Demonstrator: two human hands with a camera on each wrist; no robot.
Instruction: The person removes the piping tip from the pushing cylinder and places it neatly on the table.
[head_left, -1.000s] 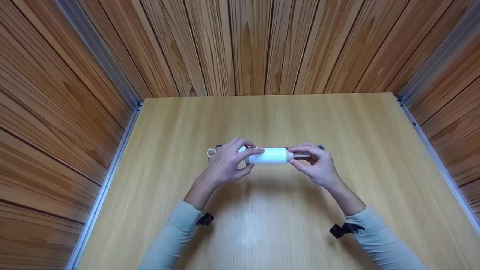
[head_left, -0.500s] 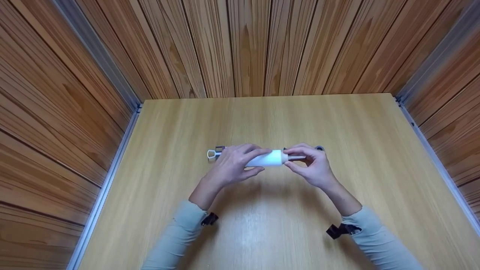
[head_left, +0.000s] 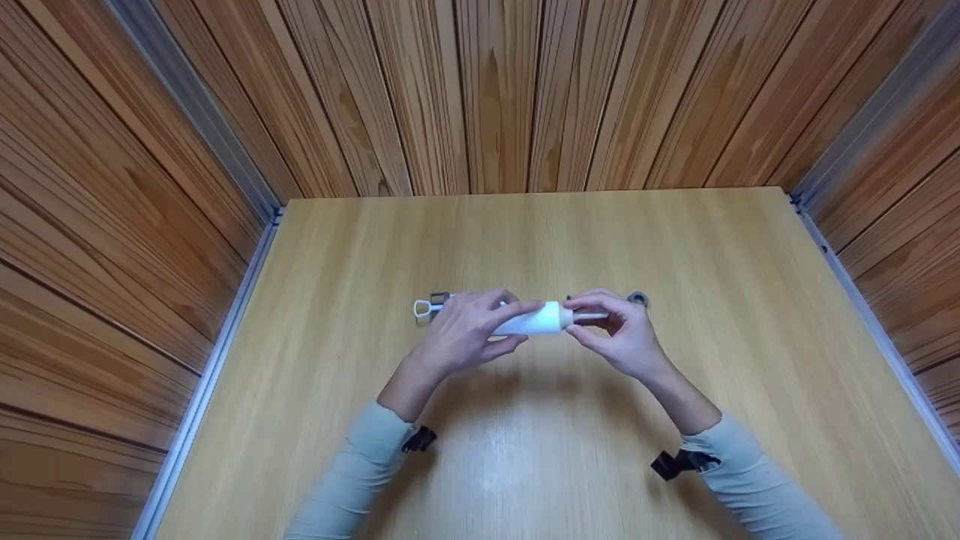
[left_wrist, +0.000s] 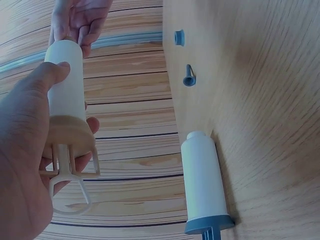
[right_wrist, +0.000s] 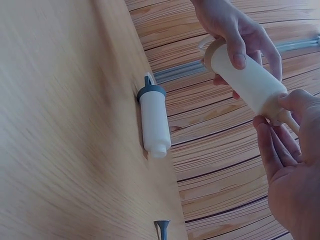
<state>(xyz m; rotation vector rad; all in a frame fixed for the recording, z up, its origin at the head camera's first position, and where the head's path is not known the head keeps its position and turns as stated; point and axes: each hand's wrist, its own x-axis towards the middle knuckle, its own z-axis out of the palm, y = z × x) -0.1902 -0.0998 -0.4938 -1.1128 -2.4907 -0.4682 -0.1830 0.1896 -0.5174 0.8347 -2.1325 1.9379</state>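
A white-barrelled decorating syringe [head_left: 536, 319] is held level above the table between both hands. It has a beige cap [left_wrist: 70, 131] with finger grips, a pale plunger ring [left_wrist: 72, 202] at one end and a narrow beige nozzle [right_wrist: 287, 119] at the other. My left hand [head_left: 466, 326] is curled round the barrel close to the cap, thumb along its side. Fingers and thumb of my right hand [head_left: 624, 334] pinch the nozzle end. Whether the nozzle is fully seated on the barrel cannot be told.
A second white syringe [right_wrist: 155, 120] with a blue-grey cap lies on the wooden table [head_left: 510, 450], partly behind my left hand in the head view. A blue-grey nozzle [left_wrist: 189, 77] and a small blue-grey ring [left_wrist: 179, 37] lie apart from it. Wood-panelled walls [head_left: 495, 97] enclose the table.
My left hand has moved right and covers more of the barrel. The syringe and my right hand have shifted slightly left and nearer to me. The right hand's pinch looks the same.
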